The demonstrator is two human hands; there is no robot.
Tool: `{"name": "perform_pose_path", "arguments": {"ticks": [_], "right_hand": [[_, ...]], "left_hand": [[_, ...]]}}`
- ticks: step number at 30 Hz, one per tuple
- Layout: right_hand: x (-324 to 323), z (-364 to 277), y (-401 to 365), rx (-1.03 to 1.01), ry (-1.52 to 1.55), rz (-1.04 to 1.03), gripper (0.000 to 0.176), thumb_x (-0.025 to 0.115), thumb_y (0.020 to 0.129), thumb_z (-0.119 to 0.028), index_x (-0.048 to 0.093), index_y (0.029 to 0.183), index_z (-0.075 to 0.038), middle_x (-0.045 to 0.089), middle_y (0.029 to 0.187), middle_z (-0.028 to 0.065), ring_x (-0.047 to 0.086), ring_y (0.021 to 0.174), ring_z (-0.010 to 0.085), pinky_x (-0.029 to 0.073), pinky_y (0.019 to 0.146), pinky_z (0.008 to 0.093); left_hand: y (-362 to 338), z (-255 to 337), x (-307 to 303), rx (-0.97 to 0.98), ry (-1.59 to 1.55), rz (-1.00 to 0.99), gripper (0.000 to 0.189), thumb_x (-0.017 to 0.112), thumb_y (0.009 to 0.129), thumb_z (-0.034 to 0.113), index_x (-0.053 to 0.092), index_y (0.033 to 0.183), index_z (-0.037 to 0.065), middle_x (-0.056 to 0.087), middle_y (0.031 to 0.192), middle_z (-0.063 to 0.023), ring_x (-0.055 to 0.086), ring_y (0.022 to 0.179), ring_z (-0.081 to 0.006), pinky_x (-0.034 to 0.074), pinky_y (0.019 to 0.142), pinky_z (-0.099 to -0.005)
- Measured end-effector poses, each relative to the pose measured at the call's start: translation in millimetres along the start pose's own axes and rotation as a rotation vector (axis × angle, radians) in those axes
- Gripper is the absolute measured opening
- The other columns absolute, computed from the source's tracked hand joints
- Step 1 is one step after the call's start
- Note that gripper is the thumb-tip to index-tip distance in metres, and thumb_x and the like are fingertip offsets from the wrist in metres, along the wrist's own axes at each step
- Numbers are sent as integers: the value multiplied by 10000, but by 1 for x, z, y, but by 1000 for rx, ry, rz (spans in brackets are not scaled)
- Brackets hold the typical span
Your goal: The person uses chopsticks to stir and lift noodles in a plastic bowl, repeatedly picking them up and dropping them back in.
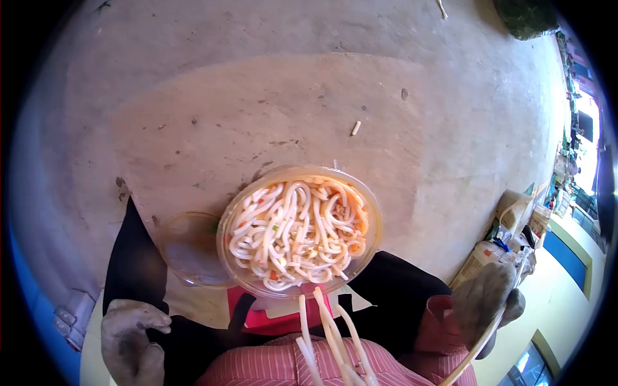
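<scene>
A round clear plastic bowl (376, 222) of thick white noodles (293, 231) with orange and green bits sits in front of my lap. Several noodle strands (331, 331) hang at the bottom of the view, close to the camera. My right hand (484, 302), in a grey-stained glove, is closed around pale chopsticks (492, 328) that slant down towards the bottom edge. By my left knee, my left hand (132, 341), gloved too, has loosely bent fingers with the thumb apart and holds nothing. Neither hand touches the bowl.
A clear round lid or container (193, 248) lies left of the bowl, partly behind it. Something red (257, 315) shows below the bowl. A small white stub (355, 128) lies on the stained floor (270, 96). Cartons and bags (479, 260) stand at right; a dark green bundle (524, 16) is top right.
</scene>
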State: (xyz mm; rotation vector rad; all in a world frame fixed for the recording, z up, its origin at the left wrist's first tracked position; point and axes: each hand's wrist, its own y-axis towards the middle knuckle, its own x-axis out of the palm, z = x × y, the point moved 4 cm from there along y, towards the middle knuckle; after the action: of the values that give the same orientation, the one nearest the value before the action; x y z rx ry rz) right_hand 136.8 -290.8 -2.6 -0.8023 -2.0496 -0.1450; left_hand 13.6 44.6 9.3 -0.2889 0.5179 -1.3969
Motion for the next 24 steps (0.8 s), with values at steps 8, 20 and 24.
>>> {"name": "perform_pose_path", "arguments": {"ticks": [8,20,24], "right_hand": [[-4,5,-10,-23,-22,191,71,468,695,-117,461,670,-51,518,537,36,492,417,126,408,398,199],[-1,3,-18,-439,7,962,205,492,759,-92,488,636,72,476,457,91,443,343,122,368,324,181],[0,5,-17,-387,-11,928,229,469,757,-102,478,624,83,478,444,104,415,303,121,325,281,192]], "left_hand": [[-1,-1,3,-3,-1,12,285,482,822,62,461,1082,-54,516,955,-209,533,827,-255,455,705,-315],[-1,3,4,-4,19,-74,300,454,807,17,439,1102,-40,494,993,-205,530,854,-253,455,713,-314],[0,5,4,-7,49,-92,297,447,809,11,438,1101,-44,494,996,-206,530,854,-250,453,719,-308]]}}
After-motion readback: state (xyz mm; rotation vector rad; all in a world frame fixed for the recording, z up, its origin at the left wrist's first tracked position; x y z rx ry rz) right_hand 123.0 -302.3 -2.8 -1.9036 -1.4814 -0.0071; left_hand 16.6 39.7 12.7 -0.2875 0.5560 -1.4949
